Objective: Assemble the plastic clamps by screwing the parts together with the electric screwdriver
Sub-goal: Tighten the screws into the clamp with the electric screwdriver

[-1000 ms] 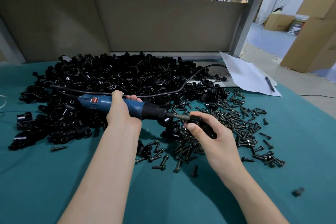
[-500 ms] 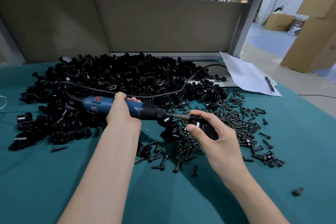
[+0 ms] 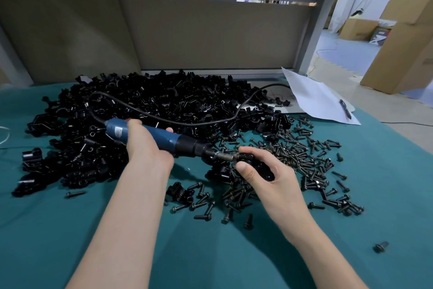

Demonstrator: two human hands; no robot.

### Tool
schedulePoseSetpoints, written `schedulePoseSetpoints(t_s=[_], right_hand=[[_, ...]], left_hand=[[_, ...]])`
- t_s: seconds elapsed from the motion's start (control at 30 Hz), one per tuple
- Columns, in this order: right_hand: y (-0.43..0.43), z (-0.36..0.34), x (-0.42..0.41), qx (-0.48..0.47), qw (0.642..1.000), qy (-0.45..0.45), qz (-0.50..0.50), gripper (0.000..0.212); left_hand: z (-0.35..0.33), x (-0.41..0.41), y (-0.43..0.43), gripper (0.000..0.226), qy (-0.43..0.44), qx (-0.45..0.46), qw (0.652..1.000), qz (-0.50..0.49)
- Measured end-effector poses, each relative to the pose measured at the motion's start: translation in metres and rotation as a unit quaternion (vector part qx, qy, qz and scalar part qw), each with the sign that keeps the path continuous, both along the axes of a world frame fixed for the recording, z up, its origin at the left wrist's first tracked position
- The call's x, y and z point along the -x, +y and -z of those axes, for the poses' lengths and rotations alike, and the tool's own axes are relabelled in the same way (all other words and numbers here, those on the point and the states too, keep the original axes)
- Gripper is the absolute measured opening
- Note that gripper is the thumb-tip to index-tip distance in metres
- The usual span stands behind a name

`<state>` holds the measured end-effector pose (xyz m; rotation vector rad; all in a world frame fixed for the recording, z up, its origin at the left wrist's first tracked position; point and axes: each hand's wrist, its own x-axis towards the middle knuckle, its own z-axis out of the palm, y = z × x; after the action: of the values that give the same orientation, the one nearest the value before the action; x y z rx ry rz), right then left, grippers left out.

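Observation:
My left hand (image 3: 146,145) grips the blue electric screwdriver (image 3: 168,141) around its barrel, with the black nose pointing right and slightly down. The metal bit meets a black plastic clamp (image 3: 260,166) that my right hand (image 3: 269,178) holds between thumb and curled fingers, just above the table. A big heap of black clamp parts (image 3: 152,106) fills the back left of the green table. Loose black screws (image 3: 304,159) are scattered to the right and in front of my right hand.
The screwdriver's black cable (image 3: 210,122) loops over the heap toward the back right. White paper (image 3: 314,98) with a pen (image 3: 345,108) lies at the table's right rear. A lone screw (image 3: 380,247) sits near the right edge. A beige partition stands behind; cardboard boxes on the right.
The screwdriver's rear end has risen and swung right, so the tool now tilts down toward the clamp. The cable loop lifted higher over the heap. My right hand stays on the clamp.

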<state>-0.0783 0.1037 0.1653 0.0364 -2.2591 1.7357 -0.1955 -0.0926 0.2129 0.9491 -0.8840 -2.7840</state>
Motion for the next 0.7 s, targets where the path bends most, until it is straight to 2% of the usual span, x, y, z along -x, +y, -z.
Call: schedulePoseSetpoints(t_s=[0.1,0.27,0.33,0.37,0.4,0.47,0.5,0.53,0.57,0.6,0.63,0.67,0.7], right_hand=[[0.004,0.002,0.003,0.069,0.997,0.000,0.019,0.041],[0.005,0.001,0.007,0.214,0.976,-0.030,0.035,0.060],[0.006,0.001,0.008,0.243,0.969,-0.033,0.039,0.064],[0.007,0.001,0.008,0.251,0.966,-0.034,0.040,0.064],[0.008,0.002,0.009,0.256,0.965,-0.034,0.040,0.064],[0.009,0.003,0.010,0.256,0.965,-0.034,0.042,0.061],[0.009,0.004,0.011,0.253,0.966,-0.033,0.044,0.060],[0.009,0.004,0.011,0.250,0.967,-0.031,0.048,0.058],[0.010,0.004,0.011,0.244,0.968,-0.029,0.052,0.057],[0.010,0.005,0.012,0.235,0.970,-0.026,0.059,0.056],[0.011,0.005,0.012,0.223,0.972,-0.024,0.065,0.055],[0.011,0.006,0.013,0.210,0.975,-0.022,0.070,0.054],[0.012,0.007,0.013,0.199,0.977,-0.021,0.075,0.053]], left_hand=[[-0.005,0.000,-0.002,0.044,0.000,0.042,0.999,-0.024],[-0.009,-0.003,-0.001,0.013,0.007,0.155,0.988,0.006],[-0.010,-0.005,0.004,0.035,0.009,0.286,0.958,-0.005],[-0.011,-0.006,0.007,0.049,0.019,0.378,0.925,-0.017],[-0.011,-0.009,0.010,0.055,0.045,0.475,0.878,-0.034],[-0.017,-0.016,0.016,0.042,0.152,0.616,0.772,-0.025],[-0.020,-0.019,0.019,0.030,0.210,0.642,0.737,0.039],[-0.023,-0.024,0.023,0.022,0.251,0.641,0.710,0.147],[-0.025,-0.030,0.030,0.019,0.269,0.637,0.670,0.271],[-0.026,-0.035,0.037,0.021,0.273,0.645,0.608,0.373],[-0.024,-0.039,0.045,0.026,0.274,0.664,0.541,0.438],[-0.020,-0.043,0.053,0.029,0.275,0.680,0.492,0.469],[-0.016,-0.045,0.059,0.030,0.276,0.696,0.463,0.474]])
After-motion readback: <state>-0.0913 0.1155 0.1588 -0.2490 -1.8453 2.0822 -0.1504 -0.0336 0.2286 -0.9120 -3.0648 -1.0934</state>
